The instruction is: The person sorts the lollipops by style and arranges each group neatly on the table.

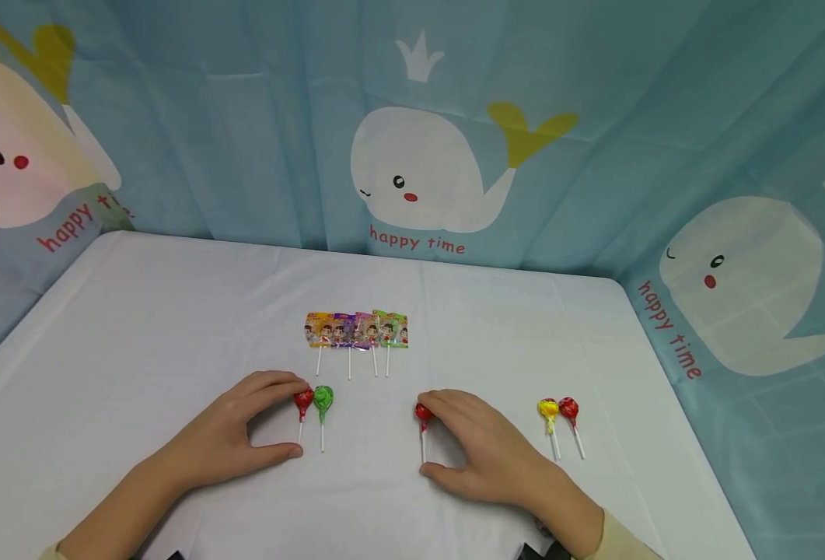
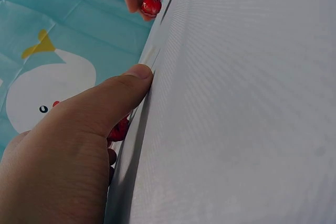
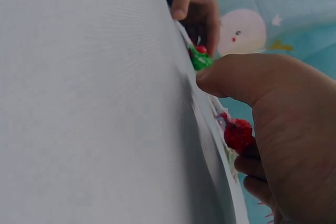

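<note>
On the left, my left hand (image 1: 233, 432) holds a red lollipop (image 1: 303, 400) lengthwise, fingertips at its wrapped head and thumb near the stick's lower end. Right beside that one lies a green lollipop (image 1: 323, 398). Toward the middle, my right hand (image 1: 485, 451) spans another red lollipop (image 1: 423, 413) in the same way, fingers at the head and thumb by the stick's end. The left wrist view shows the red wrapper (image 2: 119, 129) partly hidden behind the thumb. In the right wrist view, the red candy head (image 3: 239, 135) sits against curled fingers.
Several flat, colourful packaged lollipops (image 1: 343, 330) overlap in a row farther back. A yellow lollipop (image 1: 548, 408) and a red lollipop (image 1: 569, 407) lie side by side to the right. A white cloth covers the table (image 1: 524, 334); a blue whale-print curtain (image 1: 258, 140) hangs behind.
</note>
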Available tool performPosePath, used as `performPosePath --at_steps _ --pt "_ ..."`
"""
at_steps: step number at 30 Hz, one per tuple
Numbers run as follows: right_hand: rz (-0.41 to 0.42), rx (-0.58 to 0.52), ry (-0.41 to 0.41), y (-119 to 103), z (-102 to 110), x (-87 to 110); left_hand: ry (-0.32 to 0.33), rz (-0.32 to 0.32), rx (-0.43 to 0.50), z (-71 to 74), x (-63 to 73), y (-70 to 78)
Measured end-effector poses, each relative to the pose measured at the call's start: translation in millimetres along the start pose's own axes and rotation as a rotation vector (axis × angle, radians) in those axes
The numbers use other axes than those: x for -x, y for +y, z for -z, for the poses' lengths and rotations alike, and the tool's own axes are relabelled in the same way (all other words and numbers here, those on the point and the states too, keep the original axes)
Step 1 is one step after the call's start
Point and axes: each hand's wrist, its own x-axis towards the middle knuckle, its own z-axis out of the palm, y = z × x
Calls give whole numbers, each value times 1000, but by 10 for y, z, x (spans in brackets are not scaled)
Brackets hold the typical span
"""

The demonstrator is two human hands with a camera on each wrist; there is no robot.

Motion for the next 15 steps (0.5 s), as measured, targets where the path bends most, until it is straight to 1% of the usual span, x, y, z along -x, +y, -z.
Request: performPosePath --at_steps 5,15 --pt "23 -6 21 7 -18 -72 0 6 3 -9 0 -6" --pt "15 -20 46 44 -64 -185 0 3 -6 -9 -1 -9"
